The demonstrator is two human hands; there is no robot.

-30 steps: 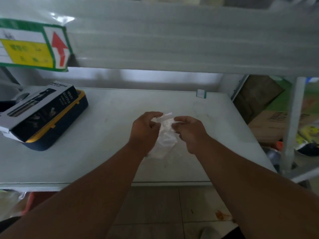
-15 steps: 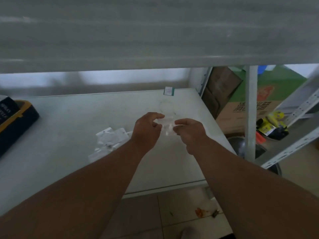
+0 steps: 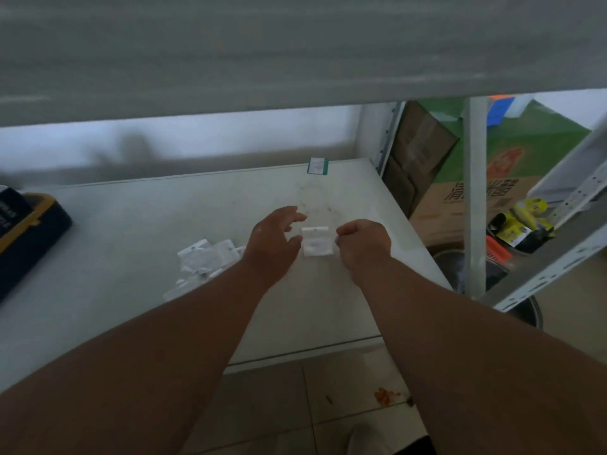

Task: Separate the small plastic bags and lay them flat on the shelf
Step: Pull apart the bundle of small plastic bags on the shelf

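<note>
Fingers [image 3: 345, 230] – bag [image 3: 316, 243] btwn hands

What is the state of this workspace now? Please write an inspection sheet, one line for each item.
Surface: white shelf, faint marks, under an upper shelf board.
Job's things: one small bag between the hands; pile of bags to its left.
Clutter: dark box with yellow trim at left edge; small green-edged label at the back.
Hands: left hand open beside the bag; right hand curled, grip on the bag unclear.
Cables: nothing seen.
Surroundings: cardboard boxes, tiled floor with an orange stain.
</note>
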